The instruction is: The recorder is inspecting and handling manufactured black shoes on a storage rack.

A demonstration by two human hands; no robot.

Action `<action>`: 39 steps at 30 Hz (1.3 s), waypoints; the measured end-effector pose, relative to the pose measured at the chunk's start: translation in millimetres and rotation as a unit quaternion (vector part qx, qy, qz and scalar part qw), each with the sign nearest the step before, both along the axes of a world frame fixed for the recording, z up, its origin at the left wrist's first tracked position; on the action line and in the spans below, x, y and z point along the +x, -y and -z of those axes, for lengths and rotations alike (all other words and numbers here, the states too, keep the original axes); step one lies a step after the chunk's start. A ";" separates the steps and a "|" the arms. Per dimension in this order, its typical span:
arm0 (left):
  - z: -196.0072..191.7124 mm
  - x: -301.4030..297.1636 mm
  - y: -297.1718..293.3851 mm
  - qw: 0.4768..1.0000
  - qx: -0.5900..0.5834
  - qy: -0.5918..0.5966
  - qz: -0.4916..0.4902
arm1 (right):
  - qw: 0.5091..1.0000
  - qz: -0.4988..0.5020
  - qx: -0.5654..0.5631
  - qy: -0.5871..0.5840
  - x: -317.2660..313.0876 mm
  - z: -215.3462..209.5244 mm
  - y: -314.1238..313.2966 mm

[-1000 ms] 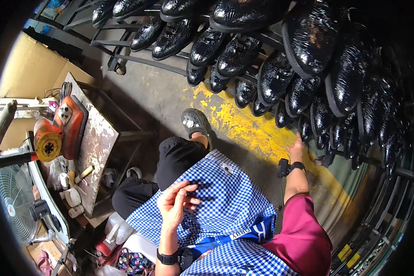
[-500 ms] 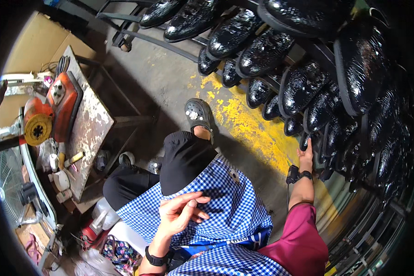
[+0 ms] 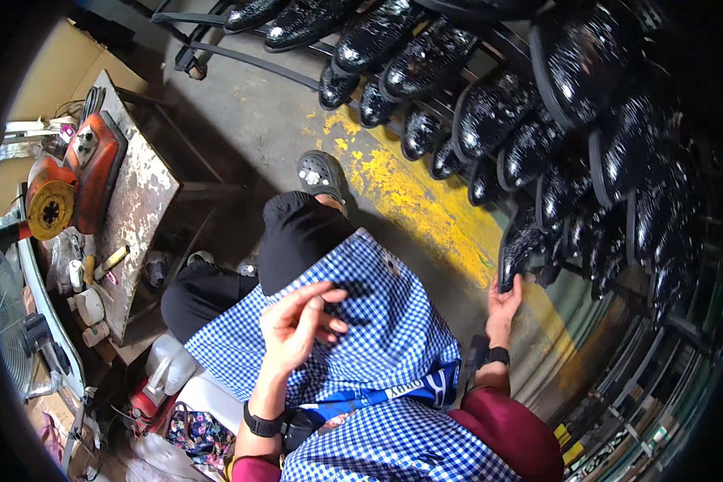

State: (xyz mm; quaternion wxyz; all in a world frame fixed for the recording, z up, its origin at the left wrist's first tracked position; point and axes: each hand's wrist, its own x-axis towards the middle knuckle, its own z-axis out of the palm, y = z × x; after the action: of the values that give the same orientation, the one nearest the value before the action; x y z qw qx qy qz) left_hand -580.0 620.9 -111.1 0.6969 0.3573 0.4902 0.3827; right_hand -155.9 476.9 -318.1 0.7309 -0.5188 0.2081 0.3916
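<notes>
My right hand (image 3: 504,302) grips the low end of a glossy black shoe (image 3: 519,246), which hangs tilted beside the rack's lower shoes. Its fingertips are partly hidden behind the shoe. Over my lap, my left hand (image 3: 296,325) holds nothing; its fingers are loosely bent and apart, above the blue-and-white checked apron (image 3: 377,297). Rows of similar shiny black shoes (image 3: 490,116) fill the dark metal rack (image 3: 257,66), toes toward me.
At the left stands a worn table (image 3: 140,205) with an orange machine (image 3: 96,173). A fan (image 3: 12,321), a red fire extinguisher (image 3: 146,402) and a floral bag (image 3: 199,434) are close by on that side. Worn yellow paint (image 3: 394,173) marks the floor below the rack.
My right hand has drawn back toward me with a shoe, which now extends out of the rack's row. The left hand keeps its loose pose. The view has shifted to the right.
</notes>
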 end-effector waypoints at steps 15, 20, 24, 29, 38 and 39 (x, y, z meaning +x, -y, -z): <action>15.7 -1.6 23.3 0.990 0.066 -0.020 -0.120 | 0.935 -0.341 0.095 -0.022 -115.0 -56.9 7.0; 16.2 -7.4 39.3 0.986 0.044 0.017 -0.160 | 0.949 -0.279 0.082 -0.123 -145.5 -62.7 1.7; 12.8 -16.1 43.7 0.982 0.025 0.030 -0.185 | 0.908 -0.395 0.078 -0.115 -116.7 -53.4 14.1; 5.7 -29.0 39.1 0.977 0.015 0.045 -0.207 | 0.908 -0.405 0.065 -0.086 -113.4 -73.8 -1.4; -32.8 -56.7 35.1 0.977 0.015 0.120 -0.175 | 0.774 -0.575 0.233 0.128 -138.5 -182.3 -94.6; -45.3 -55.8 33.4 0.972 -0.019 0.159 -0.172 | 0.730 -0.625 0.239 0.142 -137.7 -192.1 -102.6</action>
State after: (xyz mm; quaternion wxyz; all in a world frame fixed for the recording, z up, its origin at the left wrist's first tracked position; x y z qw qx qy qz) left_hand -635.9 587.5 -65.8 0.6964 0.1893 0.4343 0.5390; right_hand -293.6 579.4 -126.0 0.4422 -0.3895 -0.3698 0.7183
